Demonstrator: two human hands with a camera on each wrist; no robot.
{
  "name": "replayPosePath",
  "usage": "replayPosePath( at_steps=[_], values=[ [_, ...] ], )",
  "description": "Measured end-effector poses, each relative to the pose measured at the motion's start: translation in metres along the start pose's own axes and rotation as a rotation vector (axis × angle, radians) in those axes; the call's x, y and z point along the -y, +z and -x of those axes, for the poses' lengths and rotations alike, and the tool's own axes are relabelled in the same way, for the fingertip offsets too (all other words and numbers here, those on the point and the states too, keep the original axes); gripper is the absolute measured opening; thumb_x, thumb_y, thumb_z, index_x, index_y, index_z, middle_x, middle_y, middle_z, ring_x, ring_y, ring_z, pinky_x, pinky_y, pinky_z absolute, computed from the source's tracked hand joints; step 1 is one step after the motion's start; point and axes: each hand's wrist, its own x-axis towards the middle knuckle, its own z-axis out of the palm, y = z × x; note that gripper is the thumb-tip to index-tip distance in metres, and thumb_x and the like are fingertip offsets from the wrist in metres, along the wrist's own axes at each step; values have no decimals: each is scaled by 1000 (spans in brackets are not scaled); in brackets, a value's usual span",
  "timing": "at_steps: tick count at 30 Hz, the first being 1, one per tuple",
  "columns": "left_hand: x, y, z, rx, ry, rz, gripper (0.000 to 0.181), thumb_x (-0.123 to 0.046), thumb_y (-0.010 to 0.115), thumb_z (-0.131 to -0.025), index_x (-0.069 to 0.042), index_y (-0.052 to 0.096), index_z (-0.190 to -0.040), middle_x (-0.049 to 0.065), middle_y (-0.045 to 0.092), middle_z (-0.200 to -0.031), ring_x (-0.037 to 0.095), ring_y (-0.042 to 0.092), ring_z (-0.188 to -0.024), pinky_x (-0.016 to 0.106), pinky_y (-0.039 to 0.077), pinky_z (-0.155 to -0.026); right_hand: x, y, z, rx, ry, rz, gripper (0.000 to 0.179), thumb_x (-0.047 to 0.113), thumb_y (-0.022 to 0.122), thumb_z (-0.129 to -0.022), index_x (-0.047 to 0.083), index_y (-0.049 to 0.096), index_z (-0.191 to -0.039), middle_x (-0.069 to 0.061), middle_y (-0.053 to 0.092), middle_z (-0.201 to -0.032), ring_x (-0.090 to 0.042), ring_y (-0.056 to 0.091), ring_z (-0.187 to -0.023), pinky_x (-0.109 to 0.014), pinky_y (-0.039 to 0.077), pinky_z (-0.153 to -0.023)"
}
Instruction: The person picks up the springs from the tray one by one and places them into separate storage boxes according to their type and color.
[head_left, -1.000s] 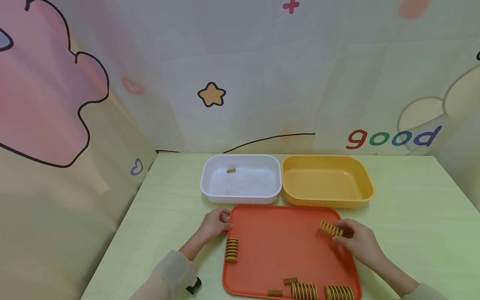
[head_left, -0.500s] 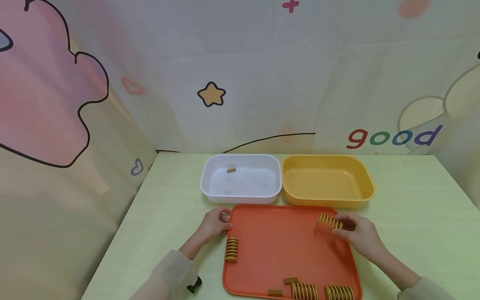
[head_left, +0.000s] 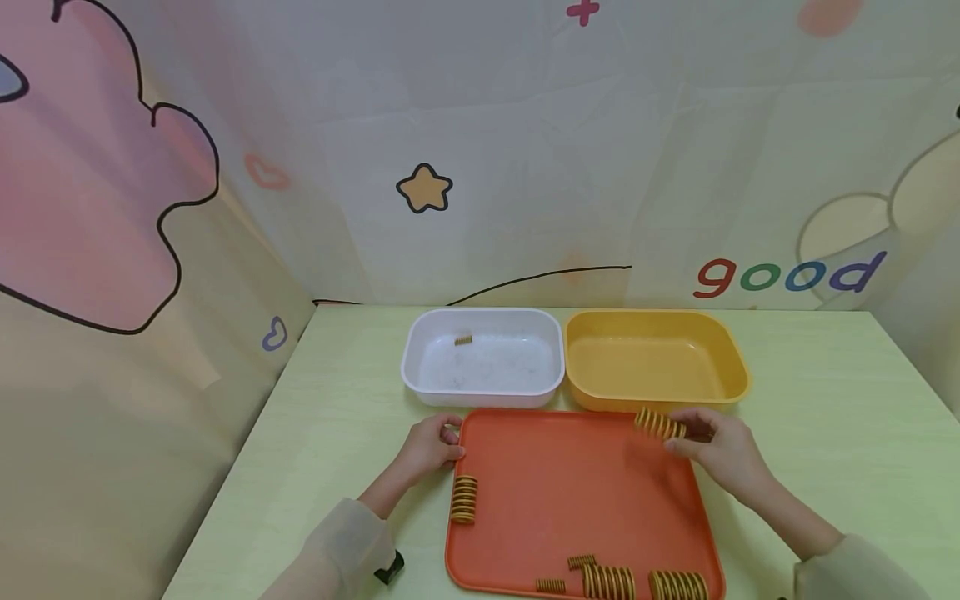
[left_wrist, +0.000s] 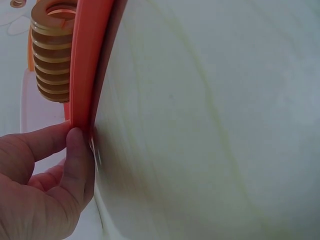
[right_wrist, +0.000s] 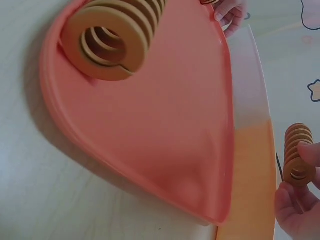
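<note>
My right hand (head_left: 723, 454) grips a large gold coil spring (head_left: 659, 423) by one end, above the far right corner of the red-orange tray (head_left: 555, 492). The right wrist view also has this spring (right_wrist: 298, 145), held between thumb and fingers. At the tray's far left corner, my left hand (head_left: 426, 448) pinches the rim between thumb and finger (left_wrist: 80, 160). Near it, a large spring (head_left: 464, 500) lies along the left edge. By the near edge lie two more large springs, one in the middle (head_left: 608, 582) and one at right (head_left: 678, 585), plus two small springs (head_left: 551, 586).
Behind the tray stand a white bin (head_left: 487, 398) with one small spring (head_left: 463, 340) inside and a yellow bin (head_left: 652, 398) beside it. A small black object (head_left: 390, 568) lies by the left sleeve. A printed curtain (head_left: 525, 167) hangs behind the table.
My right hand has carried the large spring away from me, from over the tray's right side toward the yellow bin. The left hand has stayed in place on the tray's rim.
</note>
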Motion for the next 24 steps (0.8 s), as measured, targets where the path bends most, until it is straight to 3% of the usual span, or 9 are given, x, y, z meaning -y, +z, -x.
replayPosePath(
  at_steps=[24],
  values=[
    [0, 1, 0, -17, 9, 7, 41, 8, 63, -71, 4, 52, -111, 8, 54, -75, 9, 50, -54, 26, 51, -51, 10, -11, -21, -9, 5, 3, 37, 15, 67, -77, -2, 57, -108, -17, 61, -95, 1, 53, -71, -14, 48, -61]
  ],
)
